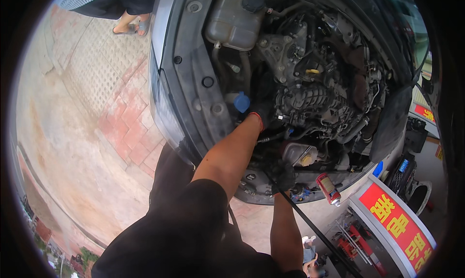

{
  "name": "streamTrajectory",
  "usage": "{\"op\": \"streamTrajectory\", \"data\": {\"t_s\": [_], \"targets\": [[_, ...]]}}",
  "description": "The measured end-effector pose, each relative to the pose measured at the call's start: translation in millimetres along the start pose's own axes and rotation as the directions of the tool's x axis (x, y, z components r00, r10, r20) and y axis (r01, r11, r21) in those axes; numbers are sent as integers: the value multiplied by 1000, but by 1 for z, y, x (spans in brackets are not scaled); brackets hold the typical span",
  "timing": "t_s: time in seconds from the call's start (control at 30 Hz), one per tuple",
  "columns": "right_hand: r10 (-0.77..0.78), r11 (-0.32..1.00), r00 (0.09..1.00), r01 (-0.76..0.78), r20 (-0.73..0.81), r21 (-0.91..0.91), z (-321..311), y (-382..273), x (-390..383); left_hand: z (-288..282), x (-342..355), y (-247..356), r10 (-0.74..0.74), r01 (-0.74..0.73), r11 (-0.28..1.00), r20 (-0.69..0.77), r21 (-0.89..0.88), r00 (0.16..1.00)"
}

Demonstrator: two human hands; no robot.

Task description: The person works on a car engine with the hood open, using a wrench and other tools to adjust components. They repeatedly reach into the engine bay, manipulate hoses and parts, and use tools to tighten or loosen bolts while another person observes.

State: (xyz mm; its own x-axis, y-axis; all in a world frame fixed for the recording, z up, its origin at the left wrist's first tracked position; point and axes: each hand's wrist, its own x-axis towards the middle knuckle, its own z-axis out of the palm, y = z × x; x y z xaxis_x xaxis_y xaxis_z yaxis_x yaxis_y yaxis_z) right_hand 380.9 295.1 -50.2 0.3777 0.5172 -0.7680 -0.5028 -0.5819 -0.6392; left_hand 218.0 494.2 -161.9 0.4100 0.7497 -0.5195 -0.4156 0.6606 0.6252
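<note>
My left hand (264,91), in a black glove with a red band at the wrist, reaches down into the gap between the dark engine (310,91) and the front panel of the car. Its fingers are lost among dark parts. Close beside that wrist is a blue filler cap (241,102). My right hand (282,175), also black-gloved, is low at the near edge of the engine bay, by a translucent tank with a yellow cap (305,159). A long black rod (312,221) slants across in front of the right wrist; whether the hand touches it is unclear. Its fingers blend into the dark.
A red spray can (328,189) and a small blue item (301,193) rest on the bay's near edge. A larger tank with a black cap (235,23) sits at the far left. Another person's feet (131,28) stand on the paving. A red sign (397,224) is at right.
</note>
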Motion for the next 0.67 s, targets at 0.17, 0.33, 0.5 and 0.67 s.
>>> {"op": "streamTrajectory", "data": {"t_s": [0.17,0.33,0.5,0.67], "targets": [[73,996,997,-72,21,-55,-6,-3,4,-9,21,-48,267,-228,947,-158,227,951],[60,996,994,-54,86,-76,8,-2,1,-34,44,-71,258,-256,966,-185,32,948],[-50,999,997,49,57,11,-18,5,4,6,-2,5,255,14,401,-126,916,959],[-225,880,954,286,197,-380,-28,14,16,0,-18,23,298,-9,601,-214,799,930]]}}
